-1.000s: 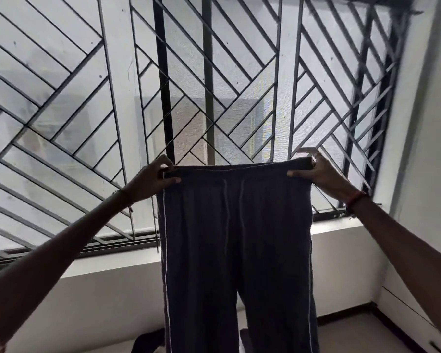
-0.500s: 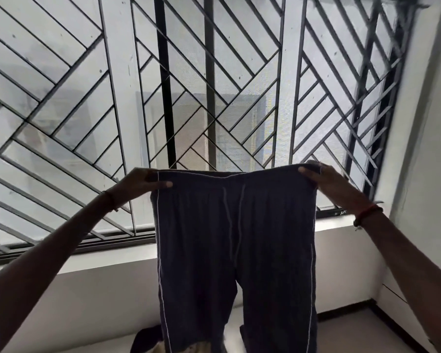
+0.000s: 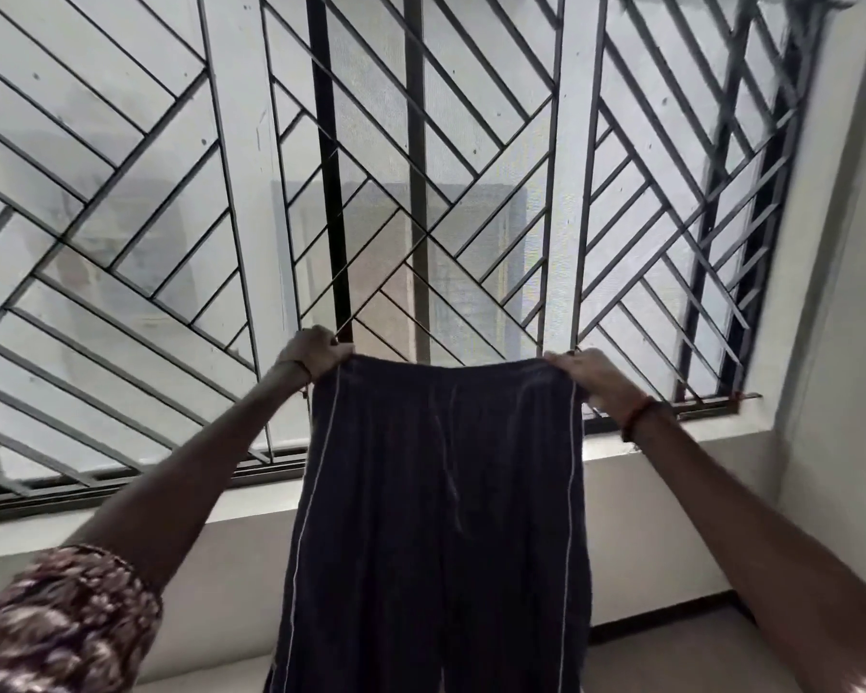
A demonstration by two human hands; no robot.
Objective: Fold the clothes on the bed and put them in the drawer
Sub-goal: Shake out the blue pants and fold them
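Observation:
Dark navy pants point(image 3: 436, 517) with thin white side stripes and a drawstring hang straight down in front of me, held up by the waistband. My left hand point(image 3: 316, 351) grips the left corner of the waistband. My right hand point(image 3: 588, 375) grips the right corner, with a red band on its wrist. The pant legs run out of the bottom of the view. Neither the bed nor the drawer is in view.
A large window with a black diagonal metal grille point(image 3: 421, 192) fills the wall ahead. Below it runs a white sill point(image 3: 671, 442). A white wall point(image 3: 846, 342) closes the right side, and a patch of floor point(image 3: 681, 657) shows at the lower right.
My hands have drawn a little closer together and the waistband now sags slightly in the middle. The view has tilted, so the pants sit lower in the picture.

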